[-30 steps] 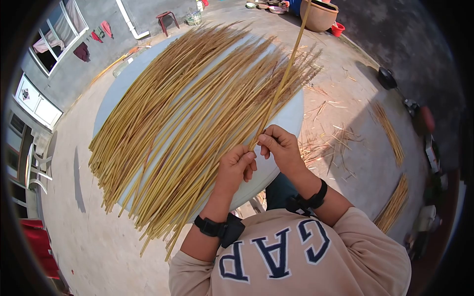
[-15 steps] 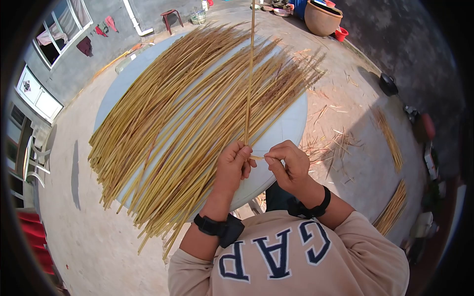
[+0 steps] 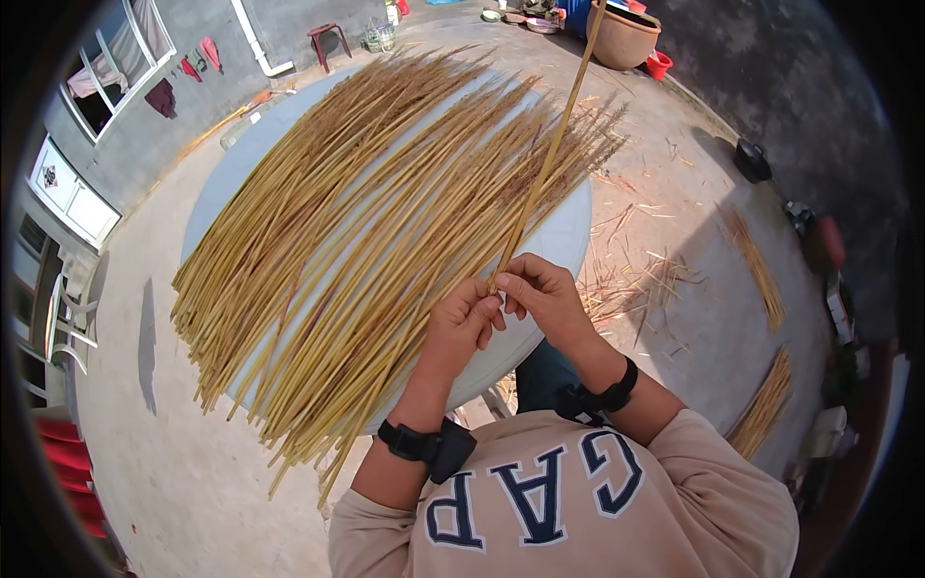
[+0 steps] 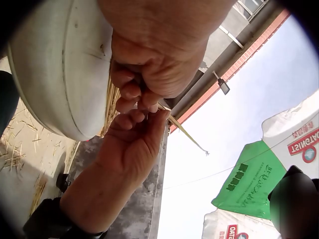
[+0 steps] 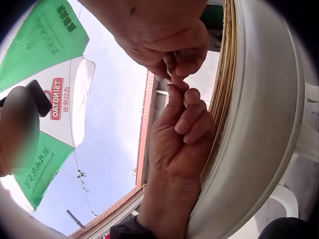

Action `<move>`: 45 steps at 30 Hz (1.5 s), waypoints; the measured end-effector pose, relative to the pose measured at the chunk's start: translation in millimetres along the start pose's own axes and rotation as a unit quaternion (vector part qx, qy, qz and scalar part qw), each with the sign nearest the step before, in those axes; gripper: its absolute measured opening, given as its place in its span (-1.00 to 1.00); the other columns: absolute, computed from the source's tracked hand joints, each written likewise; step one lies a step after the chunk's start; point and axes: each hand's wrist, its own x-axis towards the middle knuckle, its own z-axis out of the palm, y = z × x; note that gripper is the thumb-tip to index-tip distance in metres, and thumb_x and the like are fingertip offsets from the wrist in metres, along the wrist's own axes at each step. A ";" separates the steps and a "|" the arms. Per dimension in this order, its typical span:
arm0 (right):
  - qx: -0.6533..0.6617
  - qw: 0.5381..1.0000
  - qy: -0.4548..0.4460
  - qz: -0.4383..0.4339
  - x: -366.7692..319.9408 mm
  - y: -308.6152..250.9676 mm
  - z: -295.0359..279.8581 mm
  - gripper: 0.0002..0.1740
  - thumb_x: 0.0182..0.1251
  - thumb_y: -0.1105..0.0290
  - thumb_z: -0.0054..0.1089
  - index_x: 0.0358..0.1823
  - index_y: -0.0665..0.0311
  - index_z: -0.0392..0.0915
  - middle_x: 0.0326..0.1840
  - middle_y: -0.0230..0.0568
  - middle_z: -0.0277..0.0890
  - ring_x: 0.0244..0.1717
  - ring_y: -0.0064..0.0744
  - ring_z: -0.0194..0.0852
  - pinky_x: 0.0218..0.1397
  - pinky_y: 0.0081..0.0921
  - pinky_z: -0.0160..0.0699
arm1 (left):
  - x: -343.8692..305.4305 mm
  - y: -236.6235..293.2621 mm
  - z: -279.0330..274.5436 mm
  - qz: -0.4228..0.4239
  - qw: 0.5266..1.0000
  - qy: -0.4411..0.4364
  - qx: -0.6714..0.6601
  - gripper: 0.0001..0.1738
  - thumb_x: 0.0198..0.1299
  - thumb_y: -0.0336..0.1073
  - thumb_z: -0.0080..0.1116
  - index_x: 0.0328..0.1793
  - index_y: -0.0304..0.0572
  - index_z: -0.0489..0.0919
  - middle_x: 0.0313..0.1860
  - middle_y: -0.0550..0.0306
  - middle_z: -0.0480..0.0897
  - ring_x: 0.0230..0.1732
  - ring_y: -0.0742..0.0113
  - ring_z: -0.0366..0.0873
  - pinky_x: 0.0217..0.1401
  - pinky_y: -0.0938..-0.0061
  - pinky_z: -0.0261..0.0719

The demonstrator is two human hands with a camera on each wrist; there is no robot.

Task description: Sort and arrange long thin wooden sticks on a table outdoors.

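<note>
Both hands meet at the lower end of one long yellow-brown stalk (image 3: 556, 146), which leans up to the right over the table. My left hand (image 3: 461, 324) pinches it near its base between thumb and fingers. At the same end, the right hand (image 3: 542, 295) has its thumb and forefinger pinched close against the left fingertips. The left wrist view shows the fingertips of the left hand (image 4: 159, 45) and right hand (image 4: 129, 149) almost together. Under them, many similar stalks (image 3: 279, 250) with feathery brown heads lie side by side across a round pale table (image 3: 568, 226).
Stalk scraps (image 3: 665, 275) litter the ground right of the table, near two bundles (image 3: 756, 275) (image 3: 766, 405). A clay pot (image 3: 624, 39) and a red bucket (image 3: 658, 65) stand at the back. A white chair (image 3: 75, 323) is at the left, a red stool (image 3: 329, 43) by the wall.
Half a second ago the right hand was drawn off to the right, pulling a thin strip from the stalk's base. Now it is back at the left hand, and the stalk has swung from upright to leaning right.
</note>
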 end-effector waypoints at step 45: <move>-0.003 0.999 0.018 -0.029 -1.3 3.1 2.0 -0.90 0.24 0.45 0.10 -0.32 0.35 0.51 -0.53 -0.44 0.41 -0.54 -0.75 0.28 -0.53 -0.77 0.25 | -1.4 6.4 1.6 -0.041 0.995 -0.046 -0.082 -0.76 0.32 -0.23 -0.14 -0.20 -0.25 0.45 -0.52 0.10 0.53 -0.68 0.60 0.29 -0.67 0.75 0.18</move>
